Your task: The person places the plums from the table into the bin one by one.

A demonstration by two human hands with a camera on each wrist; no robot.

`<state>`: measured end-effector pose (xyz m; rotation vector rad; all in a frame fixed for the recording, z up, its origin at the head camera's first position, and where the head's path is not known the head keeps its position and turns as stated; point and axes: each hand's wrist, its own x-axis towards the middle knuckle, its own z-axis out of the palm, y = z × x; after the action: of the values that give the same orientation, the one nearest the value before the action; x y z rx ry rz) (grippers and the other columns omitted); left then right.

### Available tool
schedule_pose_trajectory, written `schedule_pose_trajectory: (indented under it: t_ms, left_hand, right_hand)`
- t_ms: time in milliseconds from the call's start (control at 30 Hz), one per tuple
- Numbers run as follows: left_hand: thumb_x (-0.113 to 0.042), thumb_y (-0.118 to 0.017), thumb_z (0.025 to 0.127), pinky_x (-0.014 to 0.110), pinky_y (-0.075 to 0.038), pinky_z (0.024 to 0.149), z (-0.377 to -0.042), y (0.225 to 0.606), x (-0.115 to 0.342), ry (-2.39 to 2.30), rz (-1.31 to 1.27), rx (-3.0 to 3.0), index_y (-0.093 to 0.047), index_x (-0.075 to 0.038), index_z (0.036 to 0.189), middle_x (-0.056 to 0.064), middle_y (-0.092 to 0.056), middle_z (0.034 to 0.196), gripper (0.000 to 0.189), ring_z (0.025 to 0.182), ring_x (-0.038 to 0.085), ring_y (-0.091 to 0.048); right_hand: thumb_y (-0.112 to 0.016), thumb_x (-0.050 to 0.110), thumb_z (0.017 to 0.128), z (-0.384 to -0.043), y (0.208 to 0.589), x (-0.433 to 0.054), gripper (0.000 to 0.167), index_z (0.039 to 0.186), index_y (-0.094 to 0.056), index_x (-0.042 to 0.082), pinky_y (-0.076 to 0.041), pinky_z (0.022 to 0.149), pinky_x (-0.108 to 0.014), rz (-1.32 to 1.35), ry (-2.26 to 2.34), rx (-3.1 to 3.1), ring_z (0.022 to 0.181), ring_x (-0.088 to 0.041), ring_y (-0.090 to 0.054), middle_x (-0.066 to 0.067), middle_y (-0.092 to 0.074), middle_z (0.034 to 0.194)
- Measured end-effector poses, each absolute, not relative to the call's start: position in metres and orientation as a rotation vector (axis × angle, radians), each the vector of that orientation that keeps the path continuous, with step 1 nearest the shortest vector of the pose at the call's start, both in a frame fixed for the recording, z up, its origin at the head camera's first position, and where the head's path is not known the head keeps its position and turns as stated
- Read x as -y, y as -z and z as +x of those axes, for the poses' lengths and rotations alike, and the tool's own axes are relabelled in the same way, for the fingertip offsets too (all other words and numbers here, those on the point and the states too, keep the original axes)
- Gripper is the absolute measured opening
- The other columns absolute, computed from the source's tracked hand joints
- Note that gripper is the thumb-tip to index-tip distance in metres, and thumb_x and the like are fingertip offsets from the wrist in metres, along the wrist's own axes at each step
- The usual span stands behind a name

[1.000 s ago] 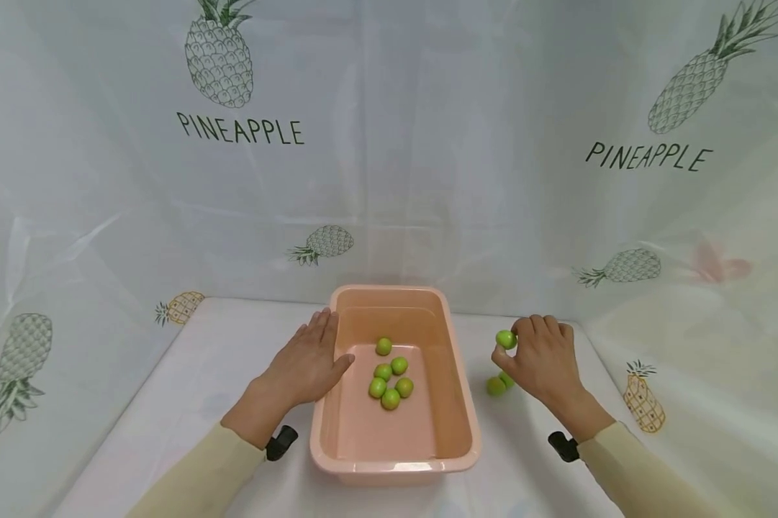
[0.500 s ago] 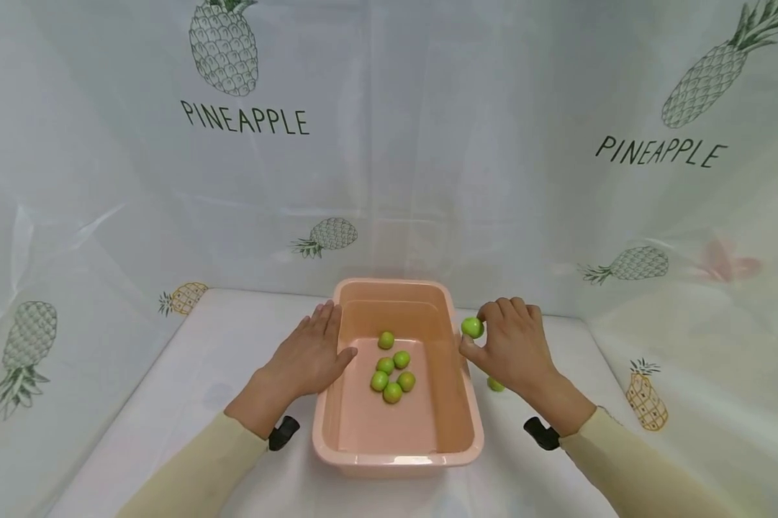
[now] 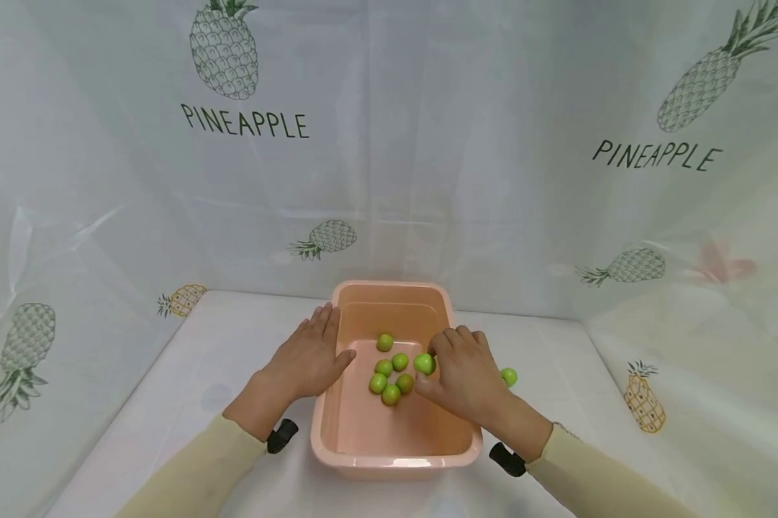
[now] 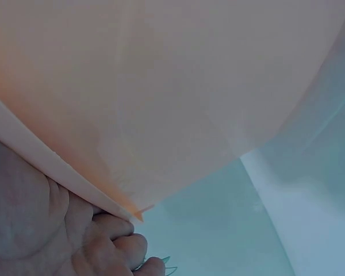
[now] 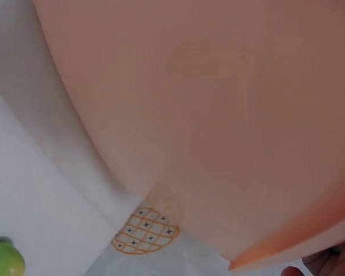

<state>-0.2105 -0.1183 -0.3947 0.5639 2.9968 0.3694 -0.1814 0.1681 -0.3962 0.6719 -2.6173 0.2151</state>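
Note:
A pink plastic basin stands on the table, with several small round green fruits on its floor. Over the right half of the basin, my right hand pinches one green fruit between thumb and fingers. My left hand rests flat on the basin's left rim, its fingers straight and the thumb spread over the inside. To the right of the basin, a green fruit shows on the table past my right wrist. In the right wrist view the basin's outer wall hides the held fruit.
The white table ends at a hanging sheet printed with pineapples, close behind the basin. The sheet also hangs along both sides. Each wrist carries a black band clip.
My right hand has carried the pinched fruit leftward from beside the basin to over its inside. The left hand stays on the rim.

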Motion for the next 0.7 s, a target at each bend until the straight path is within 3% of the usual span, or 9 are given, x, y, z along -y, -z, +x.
schedule_pose_trajectory:
  t_ms: [433, 700]
  left_hand:
    - [-0.046, -0.049, 0.11, 0.059, -0.023, 0.129, -0.209, 0.396, 0.117, -0.354, 0.587, -3.014, -0.018, 0.012, 0.163, 0.032, -0.017, 0.171, 0.085, 0.161, 0.045, -0.018]
    - [-0.045, -0.048, 0.11, 0.059, -0.023, 0.129, -0.209, 0.397, 0.117, -0.361, 0.593, -3.013, -0.018, 0.013, 0.163, 0.032, -0.016, 0.172, 0.085, 0.161, 0.045, -0.017]
  right_hand:
    - [-0.074, 0.042, 0.078, -0.178, 0.409, -0.168, 0.031, 0.086, -0.059, 0.016, -0.036, 0.076, -0.036, 0.634, -0.198, 2.651, 0.077, -0.016, -0.042, 0.008, -0.046, 0.077]
    - [-0.073, 0.041, 0.078, -0.177, 0.41, -0.168, 0.033, 0.092, -0.065, 0.012, -0.037, 0.076, -0.037, 0.621, -0.194, 2.645, 0.077, -0.018, -0.044, 0.005, -0.051, 0.08]
